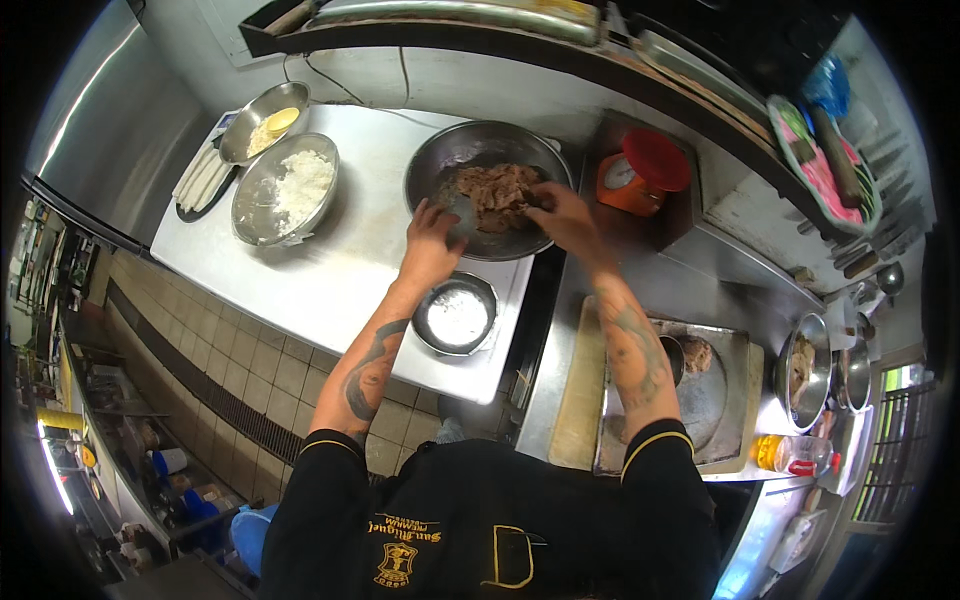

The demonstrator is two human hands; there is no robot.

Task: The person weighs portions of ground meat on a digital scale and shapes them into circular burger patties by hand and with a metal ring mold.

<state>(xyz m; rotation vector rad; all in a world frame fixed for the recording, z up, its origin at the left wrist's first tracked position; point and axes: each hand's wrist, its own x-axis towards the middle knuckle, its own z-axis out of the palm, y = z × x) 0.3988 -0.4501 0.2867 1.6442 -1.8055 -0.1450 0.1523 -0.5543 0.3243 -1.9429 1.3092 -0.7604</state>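
A large steel mixing bowl (427, 161) stands at the right end of the white work surface. In it lies a brown mass of raw minced meat mixture (495, 195). My right hand (566, 221) reaches over the bowl's right rim, its thumb and fingers pinched on the edge of the meat. Over the near left rim hovers my left hand (431, 244), fingers apart and holding nothing; whether it touches the rim I cannot tell. Just below it, a small round metal pan (456, 313) with a shiny bottom sits near the front edge.
To the left stand a bowl of white crumbs (300, 187) and a bowl with a yellow scoop (281, 120). A red-orange kitchen scale (637, 172) is at right. Under my right forearm lies a metal tray (712, 412) with a meat portion (696, 354). A shelf (450, 37) overhangs the back.
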